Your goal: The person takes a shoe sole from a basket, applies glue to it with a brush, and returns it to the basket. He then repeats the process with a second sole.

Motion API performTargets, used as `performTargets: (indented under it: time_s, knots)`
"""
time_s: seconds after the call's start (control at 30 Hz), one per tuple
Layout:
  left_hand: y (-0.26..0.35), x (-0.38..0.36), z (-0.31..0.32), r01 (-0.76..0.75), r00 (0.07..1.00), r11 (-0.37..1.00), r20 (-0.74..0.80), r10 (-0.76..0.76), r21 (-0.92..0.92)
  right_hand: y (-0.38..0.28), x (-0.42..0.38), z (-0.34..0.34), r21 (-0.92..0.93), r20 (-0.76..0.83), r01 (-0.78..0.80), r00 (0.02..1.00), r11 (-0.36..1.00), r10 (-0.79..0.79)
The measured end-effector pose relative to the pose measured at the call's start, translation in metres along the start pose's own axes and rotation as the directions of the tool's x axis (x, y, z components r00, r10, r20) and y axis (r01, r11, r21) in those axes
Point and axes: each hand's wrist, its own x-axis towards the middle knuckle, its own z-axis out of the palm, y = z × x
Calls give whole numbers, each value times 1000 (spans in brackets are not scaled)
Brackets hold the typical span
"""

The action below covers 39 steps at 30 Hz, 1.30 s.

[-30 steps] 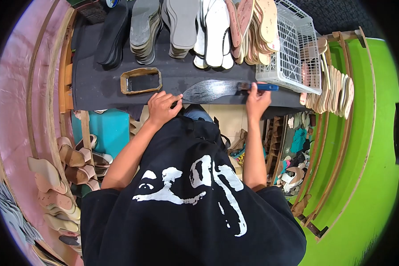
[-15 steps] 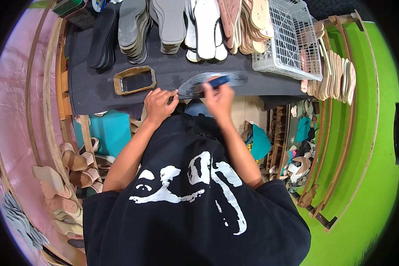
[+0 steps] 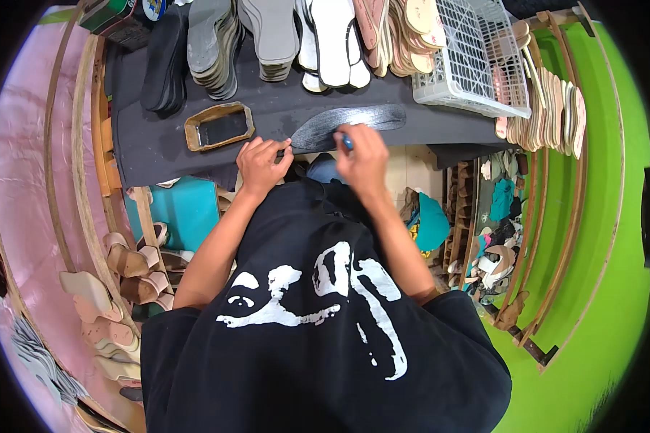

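A dark insole-shaped piece (image 3: 332, 124) with a wet, shiny surface lies flat on the dark-covered table (image 3: 267, 105). My right hand (image 3: 363, 157) is closed round a small blue tool (image 3: 347, 141) at the near edge of this piece. The tool's lower end is hidden by my fingers. At the left tip of the piece, my left hand (image 3: 264, 164) rests with bent fingers, thumb and forefinger close together at the tip. Just beyond my left hand stands an open brown-rimmed container (image 3: 251, 123) with a dark inside.
Stacks of black (image 3: 165, 65), grey (image 3: 271, 36), white (image 3: 332, 43) and beige insoles (image 3: 415, 36) line the table's back. A white plastic basket (image 3: 469, 101) stands at the right. More insoles (image 3: 549, 112) stand beyond it. Shoe racks flank the table below.
My right hand has turned and moved slightly right and nearer the edge, with the blue tool now more upright. My left hand stays at the tip. The view has shifted slightly.
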Motion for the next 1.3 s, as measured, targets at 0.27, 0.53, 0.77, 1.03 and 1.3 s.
performTargets:
  time_s: [0.27,0.53,0.77,1.03,1.3]
  knots:
    - [0,-2,-2,3,1000,1000,22,-3,4,50,-10,0,419,-164,-431,830,799,534]
    - [-1,-2,1,-6,1000,1000,-4,6,-16,18,3,-13,-187,9,40,999,982,-39]
    - [-2,-2,0,-25,1000,1000,-9,25,-9,-8,-1,19,275,73,-379,925,884,374]
    - [-3,-3,-1,-39,999,999,-11,39,-16,121,10,-65,216,-304,-536,757,816,578]
    - [-4,-4,-1,-52,999,999,-13,52,5,70,2,-45,-330,-94,-35,996,943,4]
